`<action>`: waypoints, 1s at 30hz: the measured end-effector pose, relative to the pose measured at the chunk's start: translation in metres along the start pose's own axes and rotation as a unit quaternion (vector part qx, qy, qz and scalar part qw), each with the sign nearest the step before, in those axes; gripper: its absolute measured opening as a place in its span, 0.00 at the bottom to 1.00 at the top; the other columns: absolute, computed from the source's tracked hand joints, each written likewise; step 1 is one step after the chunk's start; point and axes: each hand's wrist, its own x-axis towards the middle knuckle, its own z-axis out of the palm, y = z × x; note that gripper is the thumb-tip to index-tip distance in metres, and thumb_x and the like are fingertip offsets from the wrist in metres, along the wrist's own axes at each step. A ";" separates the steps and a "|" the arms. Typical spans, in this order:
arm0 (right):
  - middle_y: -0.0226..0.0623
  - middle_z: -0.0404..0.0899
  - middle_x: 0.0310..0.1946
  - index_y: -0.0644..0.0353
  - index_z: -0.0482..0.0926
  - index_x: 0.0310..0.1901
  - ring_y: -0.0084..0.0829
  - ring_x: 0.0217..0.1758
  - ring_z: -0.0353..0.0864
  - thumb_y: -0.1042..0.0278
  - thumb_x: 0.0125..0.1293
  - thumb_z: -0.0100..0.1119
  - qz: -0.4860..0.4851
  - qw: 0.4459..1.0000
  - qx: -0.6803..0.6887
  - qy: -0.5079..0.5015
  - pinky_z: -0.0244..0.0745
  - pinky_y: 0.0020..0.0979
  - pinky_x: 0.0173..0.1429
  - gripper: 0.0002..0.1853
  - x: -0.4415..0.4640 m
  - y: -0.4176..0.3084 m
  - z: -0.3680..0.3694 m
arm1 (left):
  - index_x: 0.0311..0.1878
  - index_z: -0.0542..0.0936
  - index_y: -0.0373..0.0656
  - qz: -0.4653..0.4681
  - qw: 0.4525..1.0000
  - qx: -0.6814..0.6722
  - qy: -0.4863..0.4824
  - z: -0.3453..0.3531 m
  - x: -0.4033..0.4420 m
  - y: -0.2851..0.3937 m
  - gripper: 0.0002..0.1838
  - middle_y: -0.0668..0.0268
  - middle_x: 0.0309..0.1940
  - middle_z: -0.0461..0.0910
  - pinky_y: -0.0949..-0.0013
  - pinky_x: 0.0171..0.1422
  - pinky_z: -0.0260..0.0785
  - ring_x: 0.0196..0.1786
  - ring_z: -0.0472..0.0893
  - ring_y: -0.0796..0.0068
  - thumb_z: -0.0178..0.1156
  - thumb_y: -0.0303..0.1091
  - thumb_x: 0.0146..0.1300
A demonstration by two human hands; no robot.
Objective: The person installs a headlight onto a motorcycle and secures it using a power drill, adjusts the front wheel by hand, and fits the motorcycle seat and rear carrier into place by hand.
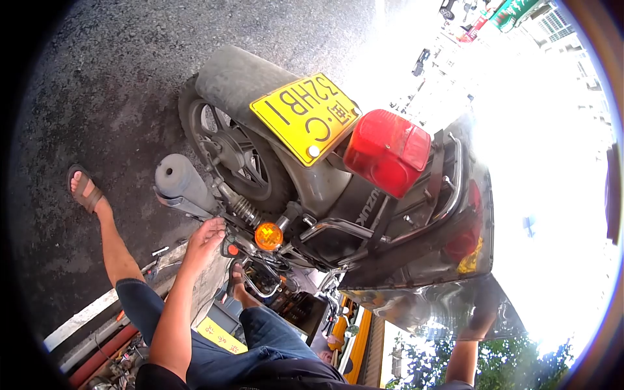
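Observation:
A parked motorcycle fills the middle of the head view, its rear end towards me. My left hand (207, 238) is at the lower side of the bike, between the grey muffler (185, 182) and a round red reflector (233, 249). Its fingers are bent and pressed together; what they hold, if anything, is hidden. An orange turn signal (268, 236) is close by. My right hand (482, 313) is at the shiny dark panel (429, 312) behind the rear rack. It looks dim there and its fingers are not distinct.
The rear wheel (227, 149), yellow licence plate (305, 117), red tail light (389, 151) and chrome rack (448, 195) stand close. My sandalled foot (86, 190) is on the dark pavement. Tools and parts (123, 364) lie at the lower left. Bright street background on the right.

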 end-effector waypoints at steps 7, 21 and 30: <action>0.46 0.81 0.46 0.71 0.77 0.51 0.37 0.48 0.81 0.73 0.70 0.45 0.037 0.999 0.020 -0.018 0.76 0.33 0.52 0.14 -0.003 0.002 -0.003 | 0.60 0.72 0.35 -0.001 1.000 -0.030 -0.001 0.000 -0.002 0.005 0.20 0.59 0.52 0.79 0.69 0.60 0.68 0.54 0.77 0.70 0.57 0.33 0.68; 0.39 0.82 0.36 0.67 0.80 0.46 0.24 0.40 0.79 0.79 0.59 0.52 -0.091 0.991 -0.095 -0.007 0.75 0.28 0.45 0.14 -0.019 -0.033 -0.002 | 0.62 0.70 0.37 -0.032 0.999 -0.042 -0.006 -0.003 -0.008 0.021 0.20 0.63 0.53 0.78 0.69 0.66 0.62 0.58 0.74 0.74 0.53 0.32 0.68; 0.30 0.79 0.38 0.60 0.79 0.48 0.21 0.38 0.76 0.71 0.68 0.50 -0.016 0.990 0.136 -0.018 0.73 0.25 0.42 0.11 -0.001 -0.004 0.011 | 0.62 0.70 0.35 -0.003 0.999 -0.048 -0.007 -0.007 -0.007 0.016 0.21 0.61 0.53 0.77 0.68 0.66 0.62 0.58 0.74 0.73 0.54 0.33 0.68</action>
